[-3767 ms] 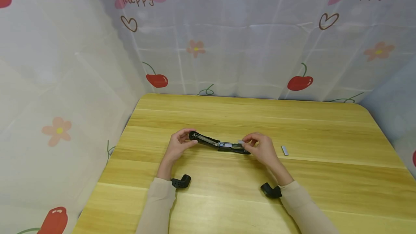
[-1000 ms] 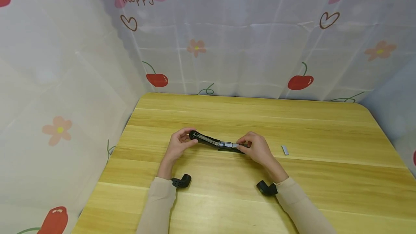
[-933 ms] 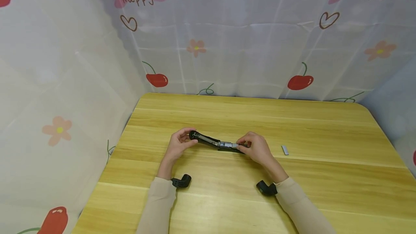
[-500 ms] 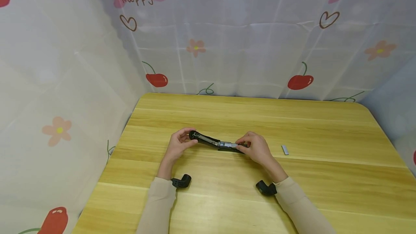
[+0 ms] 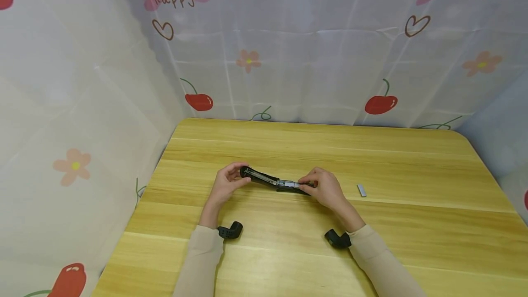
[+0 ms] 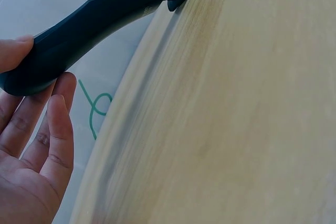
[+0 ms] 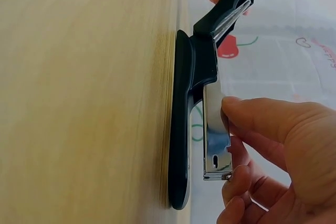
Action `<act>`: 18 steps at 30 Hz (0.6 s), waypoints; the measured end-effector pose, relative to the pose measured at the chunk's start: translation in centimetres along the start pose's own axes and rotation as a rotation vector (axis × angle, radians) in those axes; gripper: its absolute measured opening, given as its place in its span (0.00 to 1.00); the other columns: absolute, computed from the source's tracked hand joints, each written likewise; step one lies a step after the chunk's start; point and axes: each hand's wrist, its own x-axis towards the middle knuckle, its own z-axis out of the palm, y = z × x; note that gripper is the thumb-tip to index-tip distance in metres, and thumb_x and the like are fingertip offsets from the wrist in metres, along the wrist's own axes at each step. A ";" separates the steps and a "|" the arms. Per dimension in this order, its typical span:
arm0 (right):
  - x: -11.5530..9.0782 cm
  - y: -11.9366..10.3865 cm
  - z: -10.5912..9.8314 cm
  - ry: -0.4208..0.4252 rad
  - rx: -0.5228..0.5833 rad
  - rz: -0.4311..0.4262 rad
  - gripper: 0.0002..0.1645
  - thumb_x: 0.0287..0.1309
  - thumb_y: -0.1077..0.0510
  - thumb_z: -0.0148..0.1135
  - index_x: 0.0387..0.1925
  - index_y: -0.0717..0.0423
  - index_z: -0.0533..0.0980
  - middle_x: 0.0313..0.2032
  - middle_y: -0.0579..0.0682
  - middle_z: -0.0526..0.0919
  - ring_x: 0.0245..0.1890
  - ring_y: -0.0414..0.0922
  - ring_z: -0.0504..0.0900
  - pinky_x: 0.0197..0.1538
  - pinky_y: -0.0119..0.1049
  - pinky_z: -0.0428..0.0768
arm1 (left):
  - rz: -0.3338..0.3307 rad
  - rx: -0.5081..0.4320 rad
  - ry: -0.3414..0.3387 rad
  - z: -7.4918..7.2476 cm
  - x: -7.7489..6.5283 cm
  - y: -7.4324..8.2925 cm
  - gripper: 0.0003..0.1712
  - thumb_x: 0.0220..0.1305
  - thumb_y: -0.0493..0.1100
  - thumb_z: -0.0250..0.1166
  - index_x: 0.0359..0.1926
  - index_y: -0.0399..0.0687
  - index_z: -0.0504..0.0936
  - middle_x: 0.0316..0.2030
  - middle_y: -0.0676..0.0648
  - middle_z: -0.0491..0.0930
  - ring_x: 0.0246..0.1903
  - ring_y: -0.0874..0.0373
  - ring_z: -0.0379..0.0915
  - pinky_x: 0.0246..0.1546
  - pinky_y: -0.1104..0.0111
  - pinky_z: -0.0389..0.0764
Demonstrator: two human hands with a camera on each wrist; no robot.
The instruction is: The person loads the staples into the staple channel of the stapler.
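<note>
A black stapler (image 5: 261,178) lies spread wide over the table, its top arm swung back to the left and its metal magazine (image 7: 212,129) exposed on the right. My left hand (image 5: 226,183) holds the end of the raised top arm, thumb on one side and fingertips on the other, also seen in the left wrist view. With thumb and forefinger, my right hand (image 5: 327,189) pinches a grey strip of staples (image 5: 296,185) in the magazine channel; the fingers partly cover it. The right wrist view shows the thumb along the magazine's upper edge, other fingers curled beyond.
Another grey strip of staples (image 5: 361,190) lies on the wooden table (image 5: 412,237), right of the right hand. Black wrist cameras, such as the one by the left sleeve (image 5: 231,230), hang over the table. A patterned white curtain (image 5: 305,72) rises behind the far edge.
Since the earliest frame, my right hand has moved left and lowered the staple strip from above the magazine into its channel. Lately the strip has settled flatter; the left hand has stayed put.
</note>
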 end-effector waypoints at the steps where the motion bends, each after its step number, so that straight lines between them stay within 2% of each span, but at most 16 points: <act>1: 0.0 0.0 0.0 0.000 0.002 -0.001 0.08 0.54 0.57 0.72 0.37 0.51 0.88 0.30 0.45 0.79 0.22 0.39 0.65 0.27 0.32 0.63 | -0.001 0.001 0.000 0.0 0.0 0.0 0.25 0.60 0.33 0.69 0.59 0.38 0.76 0.60 0.38 0.74 0.44 0.57 0.72 0.44 0.72 0.76; 8: -0.4 0.4 -0.2 0.039 0.006 -0.023 0.12 0.53 0.56 0.73 0.41 0.55 0.87 0.34 0.47 0.82 0.24 0.38 0.68 0.27 0.31 0.67 | 0.004 0.001 0.002 0.1 -0.1 -0.2 0.25 0.59 0.33 0.69 0.59 0.37 0.77 0.59 0.38 0.75 0.43 0.59 0.73 0.42 0.72 0.77; 13: -1.0 0.8 -1.1 0.092 0.013 -0.002 0.17 0.53 0.57 0.73 0.44 0.58 0.85 0.35 0.50 0.84 0.25 0.39 0.70 0.28 0.31 0.70 | 0.006 -0.007 0.000 0.1 -0.1 -0.1 0.26 0.60 0.33 0.69 0.59 0.38 0.77 0.60 0.39 0.74 0.43 0.58 0.73 0.41 0.72 0.77; 18: -2.1 1.7 -2.6 0.204 0.011 0.014 0.20 0.51 0.59 0.74 0.47 0.59 0.83 0.34 0.52 0.83 0.27 0.42 0.73 0.29 0.31 0.70 | 0.014 -0.006 0.005 0.1 -0.1 -0.1 0.26 0.59 0.33 0.69 0.59 0.37 0.76 0.59 0.40 0.75 0.42 0.59 0.72 0.40 0.72 0.77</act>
